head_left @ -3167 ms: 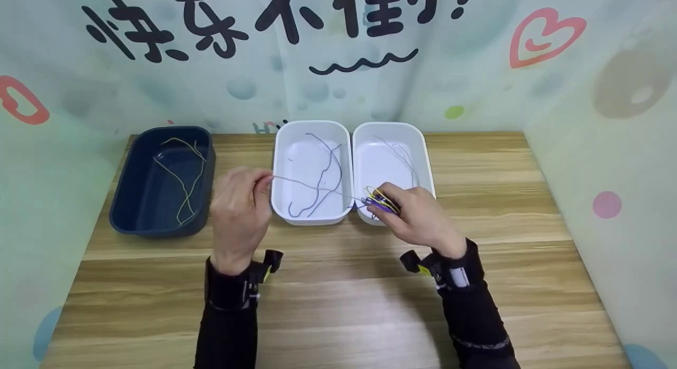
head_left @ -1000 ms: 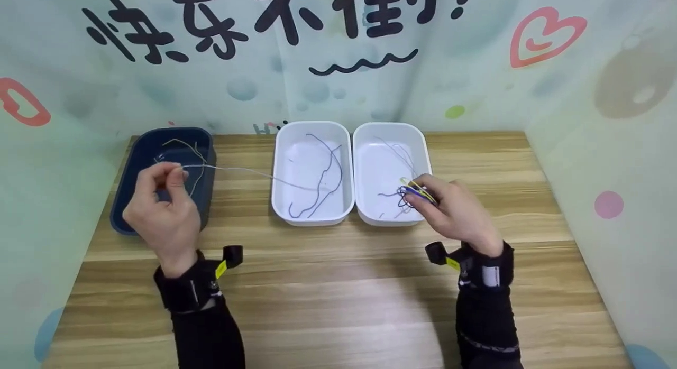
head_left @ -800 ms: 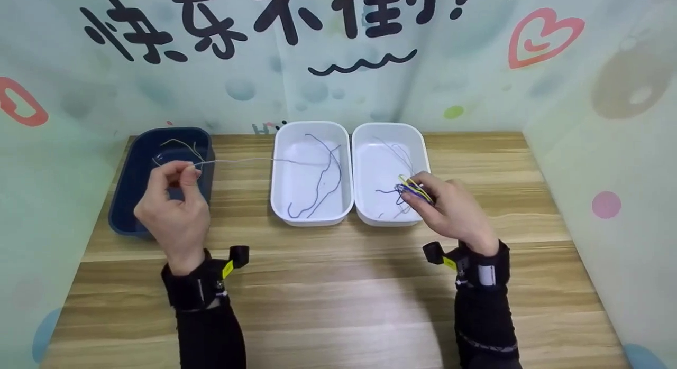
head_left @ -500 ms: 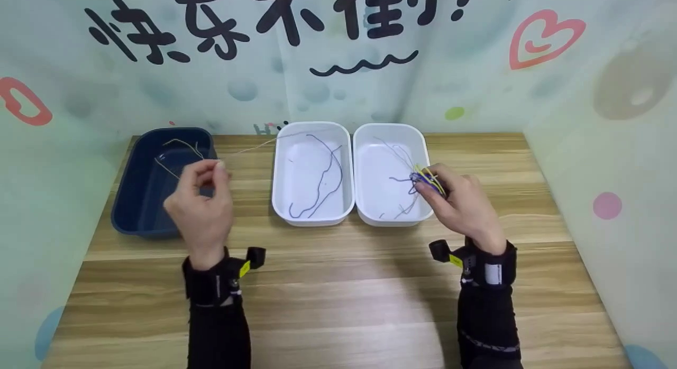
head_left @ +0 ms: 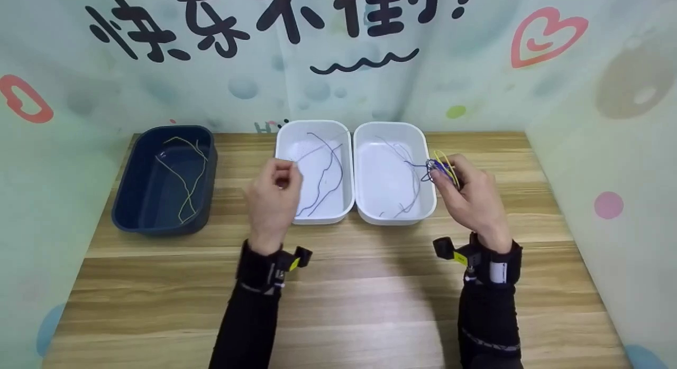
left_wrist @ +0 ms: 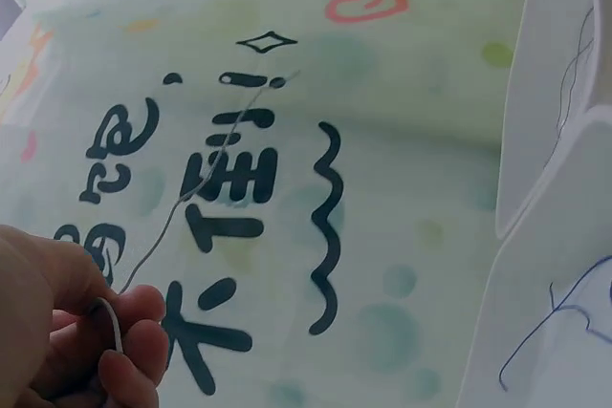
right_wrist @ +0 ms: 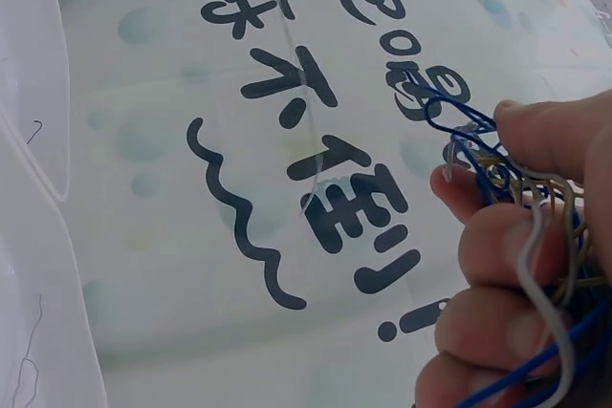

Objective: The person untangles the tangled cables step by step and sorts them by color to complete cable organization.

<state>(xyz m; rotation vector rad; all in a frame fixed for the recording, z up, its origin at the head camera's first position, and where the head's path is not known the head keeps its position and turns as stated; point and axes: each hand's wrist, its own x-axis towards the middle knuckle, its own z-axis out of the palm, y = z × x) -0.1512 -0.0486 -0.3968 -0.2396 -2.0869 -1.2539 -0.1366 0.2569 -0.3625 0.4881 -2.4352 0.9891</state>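
Observation:
My left hand (head_left: 272,200) is over the left edge of the middle white bin (head_left: 322,123), pinching a white string (left_wrist: 174,209) between thumb and fingers. In the left wrist view the string's long end trails away upward. To the right, my right hand (head_left: 478,202) grips a tangled bundle of blue, yellow and white strings (right_wrist: 521,179) beside the right white bin (head_left: 381,186). One blue end sticks out leftward over that bin. Blue strings (head_left: 341,171) lie in the middle bin, and pale strings (head_left: 413,173) in the right one.
A navy bin (head_left: 129,194) stands at the left of the wooden table (head_left: 359,305), with yellow strings (head_left: 186,194) inside. The two white bins sit side by side. A printed cloth (head_left: 460,67) rises behind the table.
The white string earlier stretched to the bundle; now its far end is free. My left hand went left over the navy bin, then back right to the middle bin. The right hand shifted right.

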